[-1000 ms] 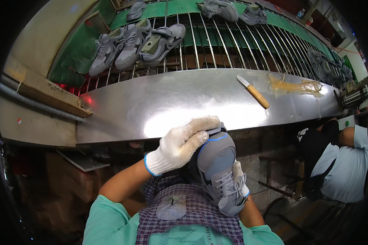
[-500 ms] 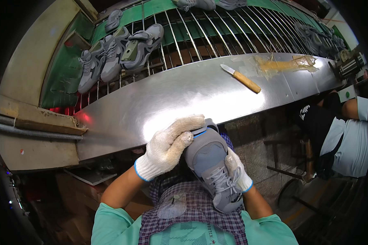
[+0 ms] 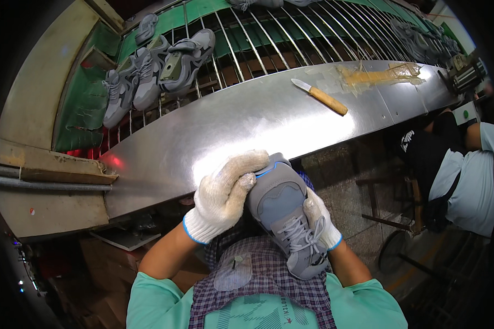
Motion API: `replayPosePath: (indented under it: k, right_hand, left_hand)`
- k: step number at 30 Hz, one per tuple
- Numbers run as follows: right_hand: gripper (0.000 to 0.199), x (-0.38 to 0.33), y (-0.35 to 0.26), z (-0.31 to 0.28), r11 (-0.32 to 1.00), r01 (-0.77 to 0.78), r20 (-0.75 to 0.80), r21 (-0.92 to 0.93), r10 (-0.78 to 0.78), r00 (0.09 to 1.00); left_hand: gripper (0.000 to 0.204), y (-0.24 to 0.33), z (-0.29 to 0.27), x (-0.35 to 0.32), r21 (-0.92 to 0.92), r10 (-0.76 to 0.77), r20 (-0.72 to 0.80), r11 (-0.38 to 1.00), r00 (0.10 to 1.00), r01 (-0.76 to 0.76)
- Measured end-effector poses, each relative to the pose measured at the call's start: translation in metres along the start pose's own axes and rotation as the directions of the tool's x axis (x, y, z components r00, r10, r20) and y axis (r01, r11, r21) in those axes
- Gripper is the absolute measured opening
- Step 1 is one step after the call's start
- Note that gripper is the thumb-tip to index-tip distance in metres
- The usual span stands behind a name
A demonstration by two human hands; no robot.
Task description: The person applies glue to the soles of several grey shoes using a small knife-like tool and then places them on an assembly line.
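A grey sneaker [image 3: 280,204] with tied laces is held in front of my body, its rounded toe end pointing away from me. My left hand [image 3: 223,192], in a white knit glove with a blue cuff edge, grips it at the far left, thumb and fingers closed at the toe edge. A thin blue line shows along that edge, beside the fingertips. My right hand [image 3: 323,222], gloved the same way, clasps the shoe's right side, thumb on the upper near the laces. Its other fingers are hidden behind the shoe.
Beyond my hands runs a shiny metal bench [image 3: 247,123]. On it lies a knife [image 3: 321,97] with a wooden handle, near brown tape [image 3: 376,75]. Several grey sneakers [image 3: 148,77] stand on the metal bars [image 3: 252,46] behind. A person [image 3: 461,181] sits at the right.
The view has shifted slightly, and the bench and knife sit a little higher in it. Both hands keep their hold on the sneaker, which has turned slightly.
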State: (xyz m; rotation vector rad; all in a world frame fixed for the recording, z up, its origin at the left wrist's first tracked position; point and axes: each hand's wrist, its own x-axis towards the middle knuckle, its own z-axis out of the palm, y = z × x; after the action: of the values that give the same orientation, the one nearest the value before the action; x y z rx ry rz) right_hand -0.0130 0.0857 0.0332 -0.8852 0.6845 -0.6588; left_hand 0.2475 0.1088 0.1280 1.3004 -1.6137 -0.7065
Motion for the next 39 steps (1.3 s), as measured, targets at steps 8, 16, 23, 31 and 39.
replayPosePath:
  k: [8, 16, 23, 31, 39]
  right_hand:
    - [0.072, -0.004, 0.016, -0.01, 0.996, -0.025, -0.06, 0.083, 0.03, 0.998]
    - [0.068, -0.009, 0.021, -0.043, 0.967, 0.005, -0.216, 0.254, 0.052, 0.975]
    - [0.068, -0.028, 0.019, -0.053, 0.951, 0.058, -0.262, 0.303, 0.025, 0.965]
    - [0.068, -0.014, 0.016, -0.045, 0.938, 0.097, -0.24, 0.334, -0.015, 0.971]
    - [0.067, -0.01, 0.017, -0.044, 0.924, 0.127, -0.254, 0.36, -0.034, 0.967]
  left_hand:
    - [0.041, -0.016, 0.006, 0.011, 0.016, 0.23, 0.039, 0.973, 0.972, -0.231]
    - [0.112, -0.058, 0.035, -0.02, -0.393, -0.07, 0.241, 0.905, 0.968, 0.163]
    - [0.073, -0.049, 0.093, -0.024, -0.263, -0.083, 0.103, 0.959, 0.991, 0.108]
    - [0.071, -0.043, 0.086, -0.038, -0.473, -0.153, 0.124, 0.859, 0.98, 0.194]
    - [0.07, -0.043, 0.079, -0.043, -0.485, -0.19, 0.19, 0.835, 0.963, 0.26]
